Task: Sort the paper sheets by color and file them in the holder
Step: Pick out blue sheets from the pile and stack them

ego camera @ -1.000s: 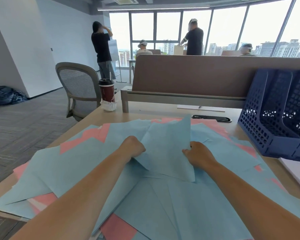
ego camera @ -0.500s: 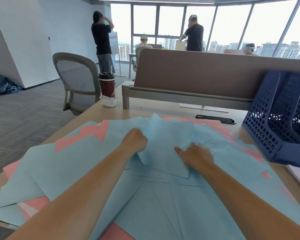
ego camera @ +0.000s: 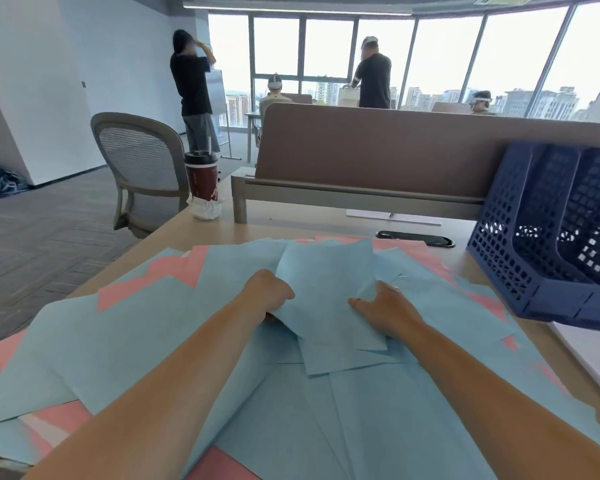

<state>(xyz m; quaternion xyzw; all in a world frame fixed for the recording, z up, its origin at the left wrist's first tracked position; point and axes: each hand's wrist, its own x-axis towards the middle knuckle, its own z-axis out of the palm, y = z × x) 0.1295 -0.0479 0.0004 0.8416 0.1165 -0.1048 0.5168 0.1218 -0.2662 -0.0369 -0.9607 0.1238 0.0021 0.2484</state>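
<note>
From the head view, your left hand (ego camera: 269,294) is closed in a curled grip on the left edge of a blue sheet (ego camera: 326,289). That sheet stands slightly raised between your two hands, with its far end lifted off the pile. Your right hand (ego camera: 385,306) lies on the sheet's right side with the thumb splayed towards your left hand. Its fingers look straight and pressed flat on the paper, though their tips blur into a fold there, so take that as likely rather than certain.

Under and around both hands the blue sheets (ego camera: 125,344) fan out loosely, overlapping across the desk (ego camera: 291,221) from beyond your left forearm to past your right one. Pink sheets (ego camera: 174,273) show through in strips beyond your left hand, at the near edge under your left forearm, and in small patches to the right of your right hand.

The blue mesh holder (ego camera: 534,258) stands ahead and to the right of your right hand, apart from it. Its near corner sits at the edge of the spread.

Ahead of your hands, past the paper, a dark flat object (ego camera: 416,238) lies before a brown partition (ego camera: 395,150). A red cup (ego camera: 201,178) and a grey chair (ego camera: 142,157) are far ahead of your left hand.
</note>
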